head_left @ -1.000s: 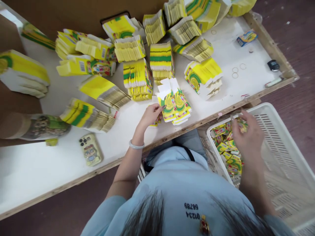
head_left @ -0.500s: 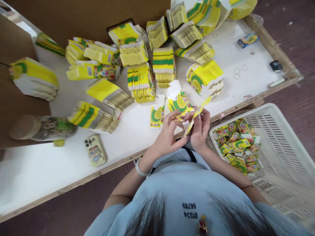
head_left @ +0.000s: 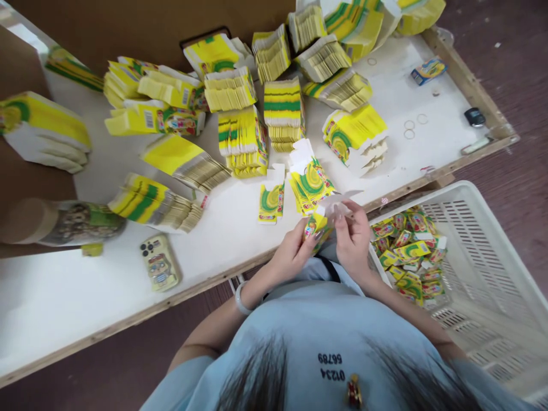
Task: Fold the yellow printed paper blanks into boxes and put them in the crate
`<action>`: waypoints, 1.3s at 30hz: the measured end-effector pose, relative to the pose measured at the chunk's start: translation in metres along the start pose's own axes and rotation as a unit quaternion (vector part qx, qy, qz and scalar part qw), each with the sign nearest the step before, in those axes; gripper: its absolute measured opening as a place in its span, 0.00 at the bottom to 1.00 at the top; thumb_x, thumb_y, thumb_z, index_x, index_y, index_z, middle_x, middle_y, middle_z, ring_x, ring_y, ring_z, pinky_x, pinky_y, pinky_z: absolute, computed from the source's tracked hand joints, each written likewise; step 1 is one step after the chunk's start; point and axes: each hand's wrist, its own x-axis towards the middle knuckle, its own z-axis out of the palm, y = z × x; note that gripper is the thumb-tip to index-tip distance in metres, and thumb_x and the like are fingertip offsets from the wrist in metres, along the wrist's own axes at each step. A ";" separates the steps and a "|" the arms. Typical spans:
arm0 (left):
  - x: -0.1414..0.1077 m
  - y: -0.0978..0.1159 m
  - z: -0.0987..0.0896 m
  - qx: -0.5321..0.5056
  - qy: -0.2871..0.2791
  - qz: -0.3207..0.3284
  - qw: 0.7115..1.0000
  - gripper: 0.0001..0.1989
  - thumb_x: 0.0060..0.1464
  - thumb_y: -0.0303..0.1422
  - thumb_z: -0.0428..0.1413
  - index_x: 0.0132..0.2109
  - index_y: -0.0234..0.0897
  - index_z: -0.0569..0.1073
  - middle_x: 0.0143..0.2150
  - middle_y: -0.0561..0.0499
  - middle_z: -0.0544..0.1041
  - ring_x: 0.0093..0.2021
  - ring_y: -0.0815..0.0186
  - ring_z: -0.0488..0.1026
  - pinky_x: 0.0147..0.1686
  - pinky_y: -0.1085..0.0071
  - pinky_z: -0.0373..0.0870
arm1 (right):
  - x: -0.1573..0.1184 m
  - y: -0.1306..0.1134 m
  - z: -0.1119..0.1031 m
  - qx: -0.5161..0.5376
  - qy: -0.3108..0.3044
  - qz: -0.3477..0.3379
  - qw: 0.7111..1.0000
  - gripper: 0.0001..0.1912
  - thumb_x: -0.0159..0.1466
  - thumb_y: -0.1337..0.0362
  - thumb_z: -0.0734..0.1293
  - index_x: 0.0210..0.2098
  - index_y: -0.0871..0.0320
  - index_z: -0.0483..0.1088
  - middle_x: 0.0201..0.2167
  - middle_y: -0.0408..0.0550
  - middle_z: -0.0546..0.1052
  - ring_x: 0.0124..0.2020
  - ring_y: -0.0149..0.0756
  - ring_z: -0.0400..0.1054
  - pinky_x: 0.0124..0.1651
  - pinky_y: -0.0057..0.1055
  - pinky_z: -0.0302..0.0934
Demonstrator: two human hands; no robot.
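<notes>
Over the table's front edge, my two hands hold a small yellow-and-green carton (head_left: 315,225). My left hand (head_left: 291,251) pinches its printed end between thumb and fingers. At the other side, the fingers of my right hand (head_left: 353,237) are closed on a pale grey-white panel, which looks like the carton's unprinted inside. Just beyond lies a small pile of flat printed cartons (head_left: 310,180) with white flaps. A few more flat cartons (head_left: 271,200) rest to its left.
Bundled yellow cartons (head_left: 285,108) crowd the white table (head_left: 231,240). A phone (head_left: 159,264) and a jar (head_left: 81,222) lie at left. Rubber bands (head_left: 410,125), a blue box (head_left: 429,71) and a black object (head_left: 475,117) are at right. Below stands a white basket (head_left: 492,257) containing folded cartons (head_left: 411,251).
The carton, earlier seen nearly edge-on between both hands, now shows its printed face at my left hand and a pale panel at my right. My hands have moved slightly apart.
</notes>
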 end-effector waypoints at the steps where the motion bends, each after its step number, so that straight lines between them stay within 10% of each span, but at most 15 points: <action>1: -0.003 -0.001 0.004 -0.016 0.014 -0.016 1.000 0.25 0.72 0.50 0.47 0.60 0.36 0.71 0.42 0.44 0.79 0.40 0.60 0.75 0.43 0.63 0.76 | -0.004 0.003 0.002 0.004 0.008 0.009 1.000 0.22 0.72 0.46 0.64 0.60 0.50 0.64 0.39 0.49 0.82 0.39 0.43 0.80 0.43 0.38 0.74; 8: -0.034 -0.016 0.020 -0.139 0.026 -0.028 0.989 0.36 0.71 0.49 0.49 0.76 0.44 0.42 0.53 0.40 0.80 0.47 0.59 0.80 0.50 0.59 0.80 | -0.036 0.025 -0.006 0.059 0.010 0.031 0.998 0.29 0.67 0.48 0.71 0.61 0.47 0.58 0.43 0.49 0.81 0.42 0.43 0.80 0.42 0.38 0.76; 16: -0.050 -0.021 0.006 -0.107 -0.043 -0.071 0.991 0.34 0.70 0.50 0.52 0.75 0.42 0.55 0.37 0.46 0.80 0.33 0.61 0.79 0.35 0.66 0.79 | -0.048 0.035 -0.029 -0.080 0.031 -0.051 0.995 0.09 0.63 0.54 0.75 0.38 0.50 0.78 0.51 0.54 0.77 0.51 0.49 0.76 0.53 0.47 0.74; 22: -0.047 -0.019 0.001 -0.087 -0.024 -0.034 0.995 0.20 0.68 0.48 0.55 0.57 0.39 0.70 0.43 0.46 0.78 0.35 0.66 0.77 0.34 0.71 0.76 | -0.037 0.020 -0.028 0.026 -0.154 0.044 0.987 0.11 0.69 0.52 0.70 0.43 0.51 0.78 0.35 0.47 0.84 0.35 0.39 0.79 0.42 0.37 0.76; 28: -0.048 -0.032 0.007 -0.075 0.064 -0.026 0.995 0.27 0.70 0.48 0.52 0.68 0.40 0.66 0.41 0.47 0.79 0.34 0.66 0.75 0.37 0.69 0.75 | -0.030 0.025 -0.031 0.036 -0.126 -0.009 0.991 0.15 0.69 0.52 0.69 0.53 0.49 0.74 0.44 0.49 0.84 0.44 0.41 0.81 0.49 0.40 0.77; 33: -0.046 -0.025 0.001 -0.058 0.023 -0.015 0.998 0.27 0.71 0.52 0.46 0.61 0.41 0.77 0.50 0.40 0.83 0.38 0.60 0.80 0.37 0.64 0.79 | -0.020 0.025 -0.052 -0.018 -0.296 -0.110 0.949 0.27 0.59 0.41 0.76 0.52 0.48 0.80 0.56 0.55 0.82 0.57 0.52 0.78 0.61 0.49 0.73; 39: -0.039 -0.011 -0.003 0.002 0.043 -0.037 0.998 0.23 0.69 0.46 0.54 0.62 0.38 0.75 0.36 0.48 0.79 0.29 0.68 0.72 0.30 0.72 0.73 | -0.026 0.008 -0.046 0.032 -0.303 0.111 0.946 0.24 0.66 0.57 0.73 0.59 0.51 0.70 0.47 0.52 0.83 0.43 0.40 0.82 0.40 0.34 0.78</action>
